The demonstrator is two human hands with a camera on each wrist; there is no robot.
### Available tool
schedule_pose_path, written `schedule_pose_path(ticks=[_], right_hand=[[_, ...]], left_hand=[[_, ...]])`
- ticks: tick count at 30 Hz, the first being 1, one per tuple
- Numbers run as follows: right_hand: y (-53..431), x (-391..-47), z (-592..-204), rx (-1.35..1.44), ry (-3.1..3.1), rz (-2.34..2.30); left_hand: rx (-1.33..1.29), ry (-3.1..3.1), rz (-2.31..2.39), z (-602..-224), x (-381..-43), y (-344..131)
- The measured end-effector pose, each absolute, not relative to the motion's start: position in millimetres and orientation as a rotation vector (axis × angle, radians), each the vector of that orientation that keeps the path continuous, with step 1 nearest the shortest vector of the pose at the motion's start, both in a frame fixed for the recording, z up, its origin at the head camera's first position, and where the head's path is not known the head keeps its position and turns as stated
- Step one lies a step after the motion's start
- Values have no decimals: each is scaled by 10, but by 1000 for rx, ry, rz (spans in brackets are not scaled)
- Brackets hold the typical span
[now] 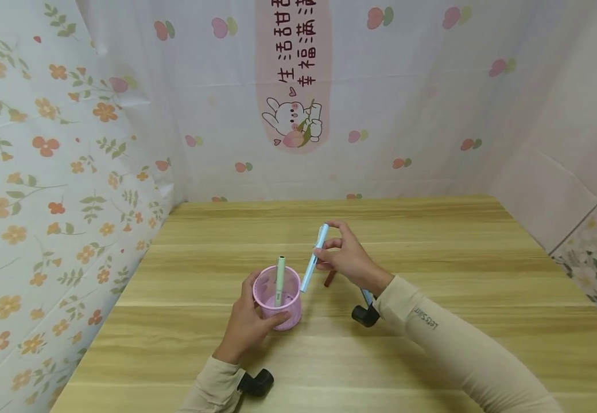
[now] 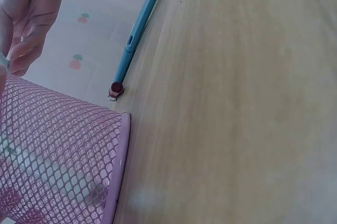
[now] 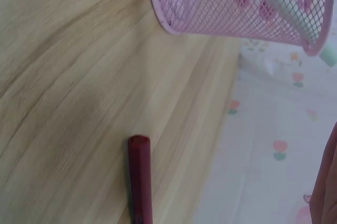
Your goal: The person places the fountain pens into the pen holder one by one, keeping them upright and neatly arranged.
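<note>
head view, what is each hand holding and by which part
Right hand: blue pen, by its upper part. Left hand: pink mesh cup, around its side.

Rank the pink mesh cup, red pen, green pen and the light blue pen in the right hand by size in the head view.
1. Pink mesh cup
2. Light blue pen in the right hand
3. Green pen
4. Red pen, ranked only by the short part showing; the rest is hidden

Soft light brightens the head view, laying a pale sheen on the near part of the surface (image 1: 340, 361) and a diffuse shadow beside the right sleeve (image 1: 464, 350). Both wrist views look dimmer and hazy, with softened detail and, in the left, whitish glare.
</note>
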State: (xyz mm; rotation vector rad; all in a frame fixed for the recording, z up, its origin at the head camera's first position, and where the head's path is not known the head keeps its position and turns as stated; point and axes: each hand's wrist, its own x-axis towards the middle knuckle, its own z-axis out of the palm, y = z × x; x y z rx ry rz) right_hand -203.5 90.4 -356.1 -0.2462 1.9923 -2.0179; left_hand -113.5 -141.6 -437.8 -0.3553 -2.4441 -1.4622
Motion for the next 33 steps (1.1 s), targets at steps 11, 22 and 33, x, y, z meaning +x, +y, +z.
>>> schedule_pose_path(ticks=[11,22,33], right_hand=[[723,-1915,-3627,-192,1964,-2162],[643,-1844,-3708,-586,2213,-2105],[594,-1790,-3775,-823,2324,-2065]], left_hand=[[-355,-2451,-1519,-4374,-1085,-1408],[-355,-2450,-1528,-4356,-1112,-1397],[-333,-2459,-1517,-4353,-1129,-1405]])
